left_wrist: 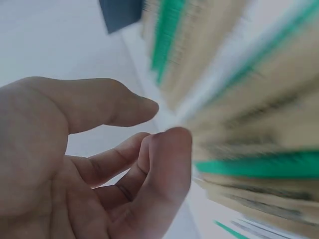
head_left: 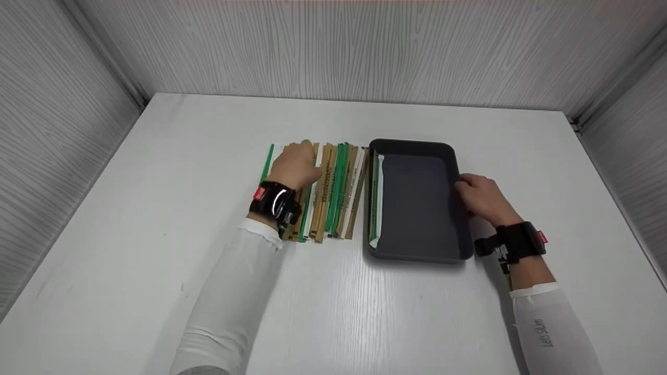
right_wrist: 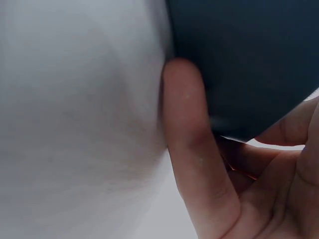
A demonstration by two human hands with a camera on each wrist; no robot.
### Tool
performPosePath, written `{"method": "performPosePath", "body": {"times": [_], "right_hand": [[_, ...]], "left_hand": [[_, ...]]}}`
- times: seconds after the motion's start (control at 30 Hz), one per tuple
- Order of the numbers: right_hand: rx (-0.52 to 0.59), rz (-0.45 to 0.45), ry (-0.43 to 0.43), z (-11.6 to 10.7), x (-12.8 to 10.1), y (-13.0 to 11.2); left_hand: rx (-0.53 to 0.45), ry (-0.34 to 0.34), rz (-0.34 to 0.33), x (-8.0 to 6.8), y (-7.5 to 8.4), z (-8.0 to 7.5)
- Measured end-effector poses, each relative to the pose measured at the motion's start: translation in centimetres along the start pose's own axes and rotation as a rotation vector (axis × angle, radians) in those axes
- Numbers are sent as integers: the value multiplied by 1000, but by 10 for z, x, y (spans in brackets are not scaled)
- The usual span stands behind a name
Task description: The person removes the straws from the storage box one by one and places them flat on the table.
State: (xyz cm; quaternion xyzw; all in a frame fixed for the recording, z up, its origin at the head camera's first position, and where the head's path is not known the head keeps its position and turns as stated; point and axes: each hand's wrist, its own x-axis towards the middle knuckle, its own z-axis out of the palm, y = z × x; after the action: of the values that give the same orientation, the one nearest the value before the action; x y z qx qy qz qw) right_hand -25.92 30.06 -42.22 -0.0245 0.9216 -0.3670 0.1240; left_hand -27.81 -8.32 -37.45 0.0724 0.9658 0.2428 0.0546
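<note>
Slim paper-wrapped sticks (head_left: pixel 341 190) in green, white and brown lie side by side in a row. My left hand (head_left: pixel 296 165) is over the left part of the row and hides some of them. In the left wrist view, its fingers (left_wrist: pixel 172 164) are loosely bent, with a gap to the thumb and nothing between them. Just right of the row stands a dark grey rectangular tray (head_left: pixel 417 208). A few wrapped sticks (head_left: pixel 377 200), green and white, lie along its inner left wall. My right hand (head_left: pixel 482 197) grips the tray's right rim, thumb on top.
A white table (head_left: pixel 333 307) carries everything. Pale wood-grain panels (head_left: pixel 338 52) rise behind it and along both sides. Each wrist wears a black strap with a camera.
</note>
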Motion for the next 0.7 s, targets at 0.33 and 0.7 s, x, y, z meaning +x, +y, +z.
{"method": "performPosePath", "body": {"times": [0.33, 0.7], "right_hand": [[-1, 1, 1, -1, 0, 2], [-18, -27, 20, -2, 1, 1]], "left_hand": [[92, -46, 153, 5, 88, 17], [584, -165, 138, 14, 147, 73]]}}
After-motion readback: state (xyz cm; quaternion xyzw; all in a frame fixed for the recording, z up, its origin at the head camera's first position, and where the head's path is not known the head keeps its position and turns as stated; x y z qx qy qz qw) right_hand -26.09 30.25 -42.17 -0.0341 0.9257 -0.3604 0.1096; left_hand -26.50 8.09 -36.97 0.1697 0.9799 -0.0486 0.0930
